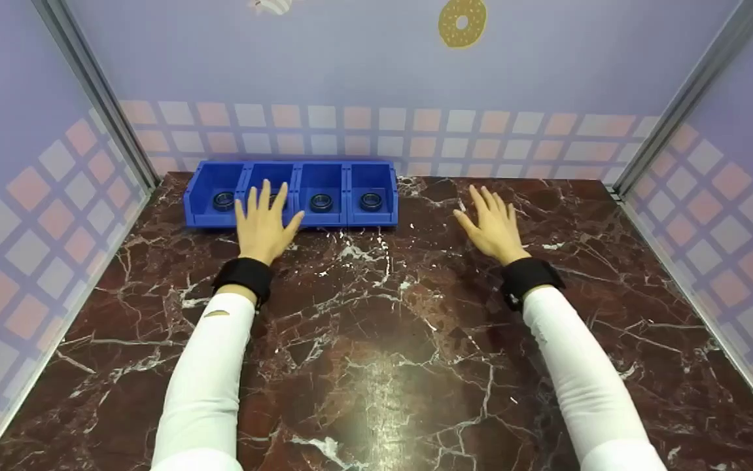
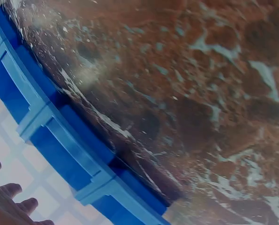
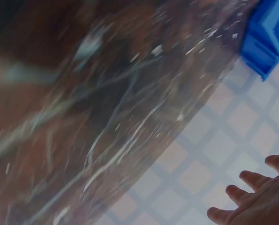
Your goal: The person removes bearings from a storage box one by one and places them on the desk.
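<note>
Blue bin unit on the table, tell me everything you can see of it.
The blue bin unit looks like plastic: four open-topped compartments in a row, divided by walls, with a low front. It stands upright on the dark marbled table, near the back wall. Each compartment holds a dark ring, the second from the left partly hidden by the left hand. Whether that hand touches the unit is unclear.

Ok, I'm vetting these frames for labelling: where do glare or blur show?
Head view: pale glare on the near tabletop, while the blue bins look fairly sharp; right wrist: tabletop veins streaked by blur, the right hand's fingers clearer; left wrist: tabletop rather soft, the blue bins' edges crisper.
</note>
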`<state>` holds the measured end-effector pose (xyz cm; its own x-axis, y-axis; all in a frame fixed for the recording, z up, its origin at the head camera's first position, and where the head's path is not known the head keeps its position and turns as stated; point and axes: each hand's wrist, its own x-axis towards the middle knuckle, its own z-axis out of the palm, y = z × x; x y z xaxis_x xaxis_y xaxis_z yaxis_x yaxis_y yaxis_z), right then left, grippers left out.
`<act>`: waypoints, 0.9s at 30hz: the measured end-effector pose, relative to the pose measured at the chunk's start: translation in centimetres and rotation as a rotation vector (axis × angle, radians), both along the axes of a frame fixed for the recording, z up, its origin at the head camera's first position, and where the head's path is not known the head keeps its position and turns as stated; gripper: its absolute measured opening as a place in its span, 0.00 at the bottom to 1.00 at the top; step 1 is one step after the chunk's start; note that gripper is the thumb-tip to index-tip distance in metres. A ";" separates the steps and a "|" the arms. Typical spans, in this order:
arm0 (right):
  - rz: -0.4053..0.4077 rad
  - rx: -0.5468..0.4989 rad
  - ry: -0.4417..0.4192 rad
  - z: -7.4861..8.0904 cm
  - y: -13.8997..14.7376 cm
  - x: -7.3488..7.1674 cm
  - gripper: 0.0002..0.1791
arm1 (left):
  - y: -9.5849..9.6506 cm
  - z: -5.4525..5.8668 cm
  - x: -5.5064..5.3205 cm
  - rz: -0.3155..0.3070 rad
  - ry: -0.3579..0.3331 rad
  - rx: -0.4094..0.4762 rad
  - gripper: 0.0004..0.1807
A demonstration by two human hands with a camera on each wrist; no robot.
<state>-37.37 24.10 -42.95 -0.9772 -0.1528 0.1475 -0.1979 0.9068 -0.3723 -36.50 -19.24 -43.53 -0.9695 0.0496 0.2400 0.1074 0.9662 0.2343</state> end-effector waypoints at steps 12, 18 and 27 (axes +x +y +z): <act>0.052 -0.148 0.052 -1.4 -3.6 -0.1 0.39 | -4.2 -0.3 0.2 0.106 0.024 0.102 0.40; 0.056 -0.250 0.057 -2.1 -5.5 -0.3 0.38 | -7.0 -0.1 0.1 0.196 0.014 0.210 0.41; 0.030 -0.373 0.057 -2.9 -8.3 -0.8 0.33 | -10.2 -0.4 -0.2 0.316 -0.020 0.330 0.42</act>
